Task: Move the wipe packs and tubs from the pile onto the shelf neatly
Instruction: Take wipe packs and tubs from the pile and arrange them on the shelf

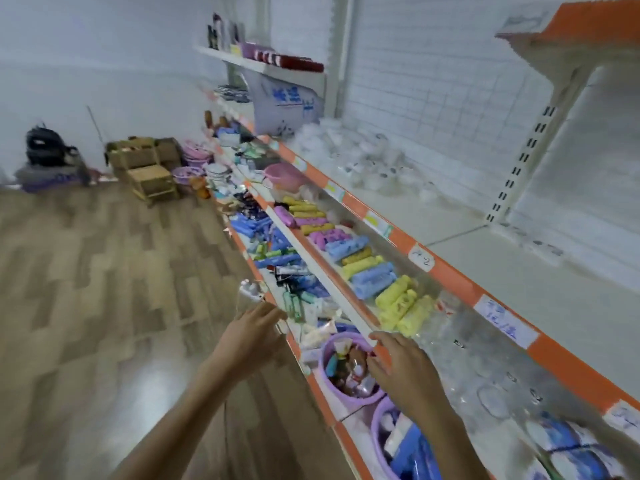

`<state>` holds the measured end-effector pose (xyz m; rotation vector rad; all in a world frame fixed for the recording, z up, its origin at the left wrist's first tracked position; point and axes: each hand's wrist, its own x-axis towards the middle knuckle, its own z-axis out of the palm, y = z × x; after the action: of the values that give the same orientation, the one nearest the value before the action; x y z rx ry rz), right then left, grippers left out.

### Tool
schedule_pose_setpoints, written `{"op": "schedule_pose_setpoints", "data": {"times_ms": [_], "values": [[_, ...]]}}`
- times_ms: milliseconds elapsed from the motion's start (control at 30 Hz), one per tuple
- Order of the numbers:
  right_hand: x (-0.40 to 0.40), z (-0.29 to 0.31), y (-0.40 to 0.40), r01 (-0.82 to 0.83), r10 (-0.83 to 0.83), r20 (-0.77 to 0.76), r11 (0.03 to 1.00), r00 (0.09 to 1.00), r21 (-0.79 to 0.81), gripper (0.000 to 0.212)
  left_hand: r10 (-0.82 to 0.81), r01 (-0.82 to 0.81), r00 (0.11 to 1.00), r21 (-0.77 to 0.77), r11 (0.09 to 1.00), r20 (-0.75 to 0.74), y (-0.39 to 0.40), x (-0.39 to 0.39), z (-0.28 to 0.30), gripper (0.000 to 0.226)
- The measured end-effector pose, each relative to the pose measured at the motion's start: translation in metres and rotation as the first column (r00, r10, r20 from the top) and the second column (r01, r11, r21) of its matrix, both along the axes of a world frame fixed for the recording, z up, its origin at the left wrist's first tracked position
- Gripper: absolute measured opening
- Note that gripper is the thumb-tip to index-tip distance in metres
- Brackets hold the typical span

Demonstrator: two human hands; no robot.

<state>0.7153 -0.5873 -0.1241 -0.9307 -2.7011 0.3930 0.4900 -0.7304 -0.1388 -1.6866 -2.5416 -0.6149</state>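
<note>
Fingers of the left hand [254, 329] straight and slightly spread, holding nothing, reaching over the front lip of the lowest shelf [313, 379], just below a small white bottle [250, 289] at the shelf edge. Fingers of the right hand [403, 367] loosely curled and apart, hovering above a purple tub [332, 389] of mixed small items; fingertips close to the white and orange edge of the middle shelf [349, 308]; contact with that edge or with the tub's contents impossible to tell. Nothing visibly gripped in either hand.

Blue wipe packs [414, 452] standing in a second purple tub [381, 441] at the near end of the lowest shelf, beside the right forearm. More blue and white packs [571, 445] lying on the middle shelf at the near right, partly blurred.

Rolled cloths in yellow [401, 303], blue [372, 278] and pink [327, 235] lined along the middle shelf. Tubes and small bottles [291, 271] crowded along the lowest shelf. White bowls [367, 161] heaped on the upper shelf [460, 275], behind an orange strip with handwritten labels. Pink basin [282, 174] farther along. Cardboard boxes [145, 155] and a black backpack [46, 145] against the far wall, on the wood-patterned floor [104, 289].
</note>
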Motion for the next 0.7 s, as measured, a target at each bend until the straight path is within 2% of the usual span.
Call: {"op": "schedule_pose_setpoints", "data": {"times_ms": [100, 300, 400, 700], "values": [[-0.07, 0.002, 0.001, -0.057, 0.057, -0.01, 0.998, 0.998, -0.035, 0.041, 0.069, -0.069, 0.998, 0.006, 0.998, -0.007, -0.016, -0.064, -0.005, 0.036], [-0.197, 0.007, 0.011, -0.096, 0.094, -0.055, 0.995, 0.994, -0.034, 0.04, 0.165, -0.165, 0.986, 0.02, 0.986, 0.019, -0.024, -0.182, 0.005, 0.052], [-0.242, 0.009, 0.021, -0.069, 0.066, -0.062, 0.996, 0.996, -0.052, 0.04, 0.181, -0.181, 0.983, 0.018, 0.983, 0.021, -0.015, -0.229, 0.01, 0.043], [-0.319, 0.024, 0.096, -0.034, 0.031, -0.046, 0.998, 0.998, -0.061, 0.038, 0.081, -0.082, 0.997, 0.052, 0.995, 0.014, 0.072, -0.323, 0.007, 0.028]]}}
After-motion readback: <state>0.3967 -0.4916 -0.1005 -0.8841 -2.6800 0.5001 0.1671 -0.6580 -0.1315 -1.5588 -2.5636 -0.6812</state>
